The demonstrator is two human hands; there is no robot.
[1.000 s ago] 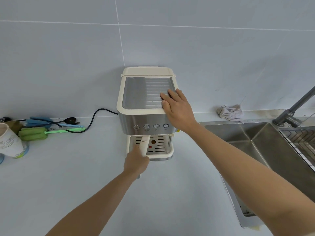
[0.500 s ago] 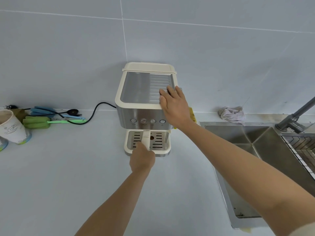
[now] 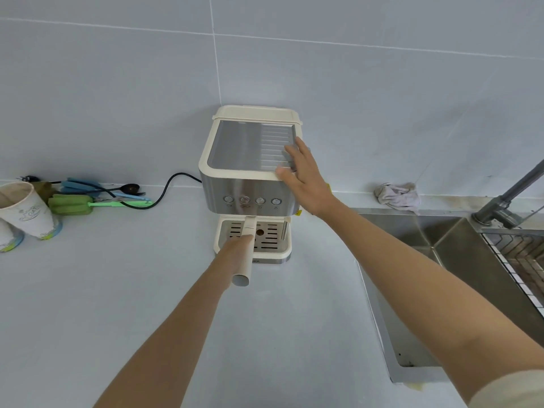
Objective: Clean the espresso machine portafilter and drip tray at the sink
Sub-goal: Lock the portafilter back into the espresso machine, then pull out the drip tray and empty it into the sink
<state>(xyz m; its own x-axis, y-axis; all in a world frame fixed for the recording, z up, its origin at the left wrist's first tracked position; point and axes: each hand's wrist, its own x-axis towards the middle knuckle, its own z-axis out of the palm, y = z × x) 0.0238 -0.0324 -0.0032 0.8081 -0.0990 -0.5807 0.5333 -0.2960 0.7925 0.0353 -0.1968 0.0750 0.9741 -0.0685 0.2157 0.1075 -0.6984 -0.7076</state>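
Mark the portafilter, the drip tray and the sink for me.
portafilter (image 3: 249,226), head view, upper stretch of its cream handle.
drip tray (image 3: 273,242), head view, right side of its slotted grate.
sink (image 3: 412,231), head view, bare steel inside the basin.

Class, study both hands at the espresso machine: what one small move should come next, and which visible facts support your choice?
Probably twist the portafilter handle sideways with the left hand to unlock it. That hand grips the handle, whose far end sits under the espresso machine, above the drip tray. The right hand lies flat on the machine's top, apparently bracing it.
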